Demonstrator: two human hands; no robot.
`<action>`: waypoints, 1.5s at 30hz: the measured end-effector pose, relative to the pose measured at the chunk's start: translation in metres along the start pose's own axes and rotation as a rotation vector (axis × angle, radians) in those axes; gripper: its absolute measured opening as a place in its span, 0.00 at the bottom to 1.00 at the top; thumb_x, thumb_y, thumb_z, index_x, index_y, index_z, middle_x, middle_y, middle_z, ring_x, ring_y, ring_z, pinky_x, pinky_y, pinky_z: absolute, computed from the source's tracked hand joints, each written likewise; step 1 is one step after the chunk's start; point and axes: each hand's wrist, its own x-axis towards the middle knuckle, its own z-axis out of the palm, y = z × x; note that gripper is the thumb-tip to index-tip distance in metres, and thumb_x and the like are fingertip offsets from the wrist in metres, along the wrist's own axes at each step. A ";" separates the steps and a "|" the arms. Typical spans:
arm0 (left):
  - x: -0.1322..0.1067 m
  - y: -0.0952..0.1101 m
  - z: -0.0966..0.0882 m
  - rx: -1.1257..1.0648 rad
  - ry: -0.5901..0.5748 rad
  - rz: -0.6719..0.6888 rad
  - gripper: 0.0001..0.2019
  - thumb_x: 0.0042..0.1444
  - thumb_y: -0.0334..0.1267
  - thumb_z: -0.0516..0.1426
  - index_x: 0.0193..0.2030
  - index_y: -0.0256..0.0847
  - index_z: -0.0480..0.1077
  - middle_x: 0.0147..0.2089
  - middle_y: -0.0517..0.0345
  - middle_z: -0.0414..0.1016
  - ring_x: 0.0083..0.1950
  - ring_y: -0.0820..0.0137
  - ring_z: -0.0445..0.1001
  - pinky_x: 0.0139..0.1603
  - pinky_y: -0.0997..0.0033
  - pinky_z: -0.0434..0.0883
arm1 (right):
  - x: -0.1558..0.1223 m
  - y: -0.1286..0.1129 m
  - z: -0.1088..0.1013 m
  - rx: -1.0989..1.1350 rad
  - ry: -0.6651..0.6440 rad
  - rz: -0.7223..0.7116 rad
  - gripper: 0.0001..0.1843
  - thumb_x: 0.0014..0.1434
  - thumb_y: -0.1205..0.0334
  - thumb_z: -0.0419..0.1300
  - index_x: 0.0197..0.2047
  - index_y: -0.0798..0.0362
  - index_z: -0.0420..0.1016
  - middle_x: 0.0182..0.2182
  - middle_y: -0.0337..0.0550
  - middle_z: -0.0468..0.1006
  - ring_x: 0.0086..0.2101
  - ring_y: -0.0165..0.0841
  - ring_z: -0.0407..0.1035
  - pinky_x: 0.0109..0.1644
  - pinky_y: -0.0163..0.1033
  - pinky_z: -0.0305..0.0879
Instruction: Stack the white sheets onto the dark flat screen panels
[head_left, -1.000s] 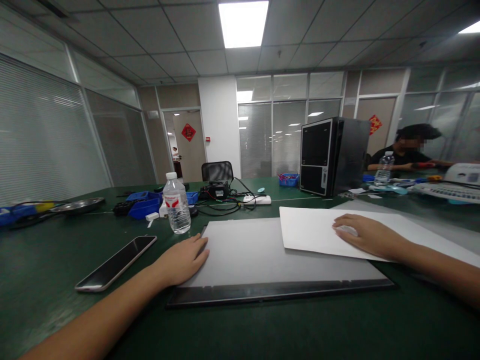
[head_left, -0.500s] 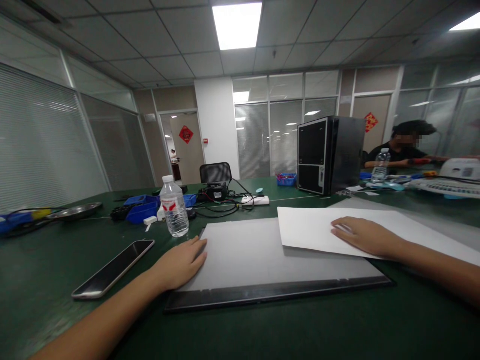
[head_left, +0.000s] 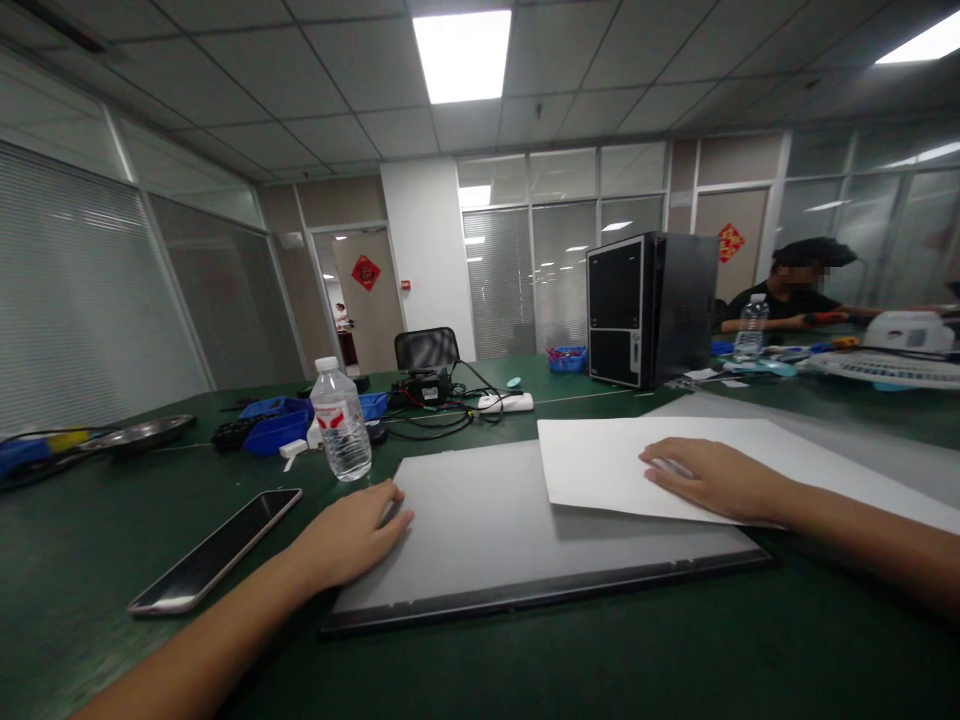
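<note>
A wide flat panel (head_left: 465, 540) lies in front of me, grey-white on top with a dark strip along its near edge. My left hand (head_left: 356, 535) rests over its left edge, thumb and fingers apart, touching the panel. A stiff-looking white sheet (head_left: 592, 465) overlaps the panel's right part and casts a shadow on it. On top of the sheet is my right hand (head_left: 701, 477), palm down, its fingers curled toward the thumb. Something small and pale shows between them; I cannot make out what it is.
A phone (head_left: 217, 550) and a water bottle (head_left: 341, 425) stand close to my left hand. Behind are blue bins (head_left: 277, 430), cables (head_left: 442, 425) and a power strip (head_left: 506, 402). A computer tower (head_left: 649, 310) rises at the back right; a person (head_left: 780, 310) sits beyond it.
My right hand has slid slightly left over the white sheet, and the sheet seems shifted a little left over the panel. The whole view has turned slightly. My left hand stays at the panel's edge.
</note>
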 end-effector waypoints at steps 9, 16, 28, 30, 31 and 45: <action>0.000 0.006 0.003 -0.003 0.046 -0.028 0.25 0.63 0.56 0.49 0.56 0.42 0.73 0.57 0.45 0.80 0.55 0.53 0.79 0.56 0.56 0.72 | 0.006 0.006 -0.003 -0.035 0.055 0.027 0.30 0.69 0.37 0.47 0.61 0.46 0.74 0.60 0.45 0.74 0.58 0.46 0.68 0.63 0.52 0.64; 0.004 -0.003 0.011 -0.007 0.038 0.053 0.33 0.67 0.56 0.44 0.71 0.40 0.63 0.74 0.47 0.63 0.72 0.54 0.65 0.72 0.52 0.60 | 0.004 0.063 -0.005 -0.143 0.077 0.286 0.35 0.67 0.39 0.47 0.57 0.60 0.77 0.55 0.60 0.76 0.51 0.56 0.72 0.54 0.59 0.67; 0.004 0.001 0.011 0.016 0.049 0.053 0.33 0.67 0.58 0.45 0.70 0.40 0.66 0.73 0.45 0.64 0.72 0.55 0.65 0.72 0.52 0.61 | 0.005 0.009 -0.001 -0.060 0.021 0.155 0.32 0.69 0.37 0.46 0.55 0.50 0.79 0.52 0.50 0.79 0.48 0.49 0.73 0.51 0.53 0.69; 0.005 -0.001 0.013 0.016 0.051 0.049 0.33 0.67 0.58 0.45 0.70 0.41 0.66 0.73 0.46 0.63 0.72 0.55 0.65 0.72 0.51 0.61 | 0.005 0.008 -0.002 -0.048 0.029 0.150 0.32 0.69 0.36 0.46 0.57 0.49 0.78 0.54 0.49 0.78 0.49 0.48 0.73 0.52 0.51 0.69; 0.006 -0.001 0.013 0.018 0.052 0.048 0.33 0.67 0.58 0.45 0.70 0.41 0.66 0.73 0.46 0.63 0.72 0.55 0.65 0.72 0.51 0.61 | 0.005 0.010 -0.003 -0.049 0.036 0.154 0.33 0.69 0.36 0.46 0.58 0.50 0.78 0.55 0.50 0.78 0.50 0.48 0.72 0.54 0.51 0.68; 0.007 -0.005 0.016 0.019 0.054 0.051 0.32 0.67 0.58 0.45 0.69 0.42 0.67 0.73 0.47 0.64 0.72 0.55 0.65 0.72 0.52 0.61 | 0.005 0.040 0.001 -0.121 0.008 0.259 0.34 0.68 0.37 0.46 0.55 0.54 0.79 0.55 0.56 0.77 0.51 0.54 0.71 0.55 0.59 0.67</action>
